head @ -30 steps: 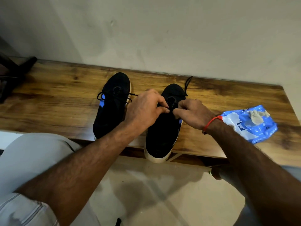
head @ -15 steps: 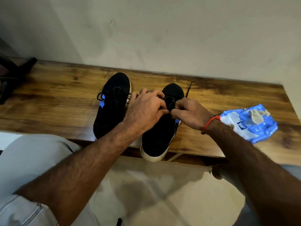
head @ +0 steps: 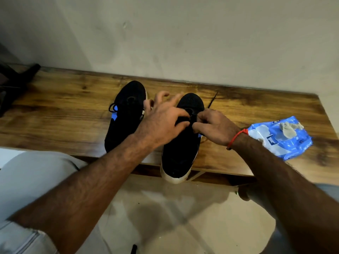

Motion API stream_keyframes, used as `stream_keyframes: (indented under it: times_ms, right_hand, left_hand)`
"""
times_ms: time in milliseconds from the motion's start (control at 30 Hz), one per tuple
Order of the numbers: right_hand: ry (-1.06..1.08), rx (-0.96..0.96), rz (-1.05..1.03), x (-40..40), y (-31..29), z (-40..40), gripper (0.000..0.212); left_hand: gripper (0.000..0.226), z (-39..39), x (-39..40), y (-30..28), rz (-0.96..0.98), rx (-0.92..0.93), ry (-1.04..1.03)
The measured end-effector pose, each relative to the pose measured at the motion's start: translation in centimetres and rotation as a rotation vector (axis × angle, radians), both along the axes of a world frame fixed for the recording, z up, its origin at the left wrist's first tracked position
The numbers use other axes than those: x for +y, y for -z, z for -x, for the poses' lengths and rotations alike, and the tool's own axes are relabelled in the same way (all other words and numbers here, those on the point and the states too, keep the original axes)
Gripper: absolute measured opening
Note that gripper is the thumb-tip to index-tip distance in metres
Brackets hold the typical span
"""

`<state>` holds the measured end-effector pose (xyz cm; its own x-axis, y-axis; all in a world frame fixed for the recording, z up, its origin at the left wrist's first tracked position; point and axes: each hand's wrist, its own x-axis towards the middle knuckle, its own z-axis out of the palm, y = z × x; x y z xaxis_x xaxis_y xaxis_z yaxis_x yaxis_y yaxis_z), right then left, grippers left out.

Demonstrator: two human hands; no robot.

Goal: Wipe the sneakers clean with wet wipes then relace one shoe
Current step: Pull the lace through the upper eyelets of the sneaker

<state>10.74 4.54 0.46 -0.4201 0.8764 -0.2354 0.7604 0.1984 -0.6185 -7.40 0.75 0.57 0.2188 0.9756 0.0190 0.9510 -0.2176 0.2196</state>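
head view shows your left hand [head: 161, 120] and right hand [head: 214, 127] both pinching the lace [head: 211, 102] on the right shoe [head: 181, 153], wiping apparently done, relacing unfinished.

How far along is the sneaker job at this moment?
Wiping looks finished: a used wipe lies on the pack. Relacing is in hand: both hands pinch the lace on the right shoe. Left: finishing that lacing. The left shoe is laced.

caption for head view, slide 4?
Both hands lacing the right sneaker on a wooden bench.
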Motion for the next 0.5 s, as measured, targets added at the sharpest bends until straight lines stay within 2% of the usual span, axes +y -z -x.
stream_keyframes:
  times_ms: [67,133,267,367,400,433,500]
  right_hand:
    - [0.009,-0.010,0.011,-0.1,-0.2,0.1,0.030]
    - [0.006,-0.009,0.006,0.0,-0.1,-0.1,0.031]
    - [-0.005,0.008,-0.006,0.0,0.1,-0.6,0.033]
    - [-0.013,0.022,-0.005,-0.1,0.1,-0.6,0.033]
    - [-0.013,0.018,-0.005,-0.1,0.0,-0.5,0.033]
    - [-0.011,0.011,-0.006,-0.1,-0.1,-0.5,0.033]
    - [-0.007,0.001,-0.009,-0.1,-0.2,-0.4,0.032]
  left_hand:
    - [0.025,-0.1,0.0,0.2,-0.005,0.031,-0.003]
    - [0.023,0.3,0.6,-0.3,-0.042,-0.022,-0.063]
    - [0.027,3.2,1.8,-1.9,-0.195,-0.150,-0.380]
    - [0.012,4.6,2.2,-1.7,-0.237,-0.213,-0.520]
    - [0.015,4.2,2.2,-1.6,-0.215,-0.253,-0.510]
    - [0.029,3.5,2.0,-1.5,-0.170,-0.286,-0.451]
    - [0.047,1.8,1.3,-1.0,-0.051,-0.246,-0.237]
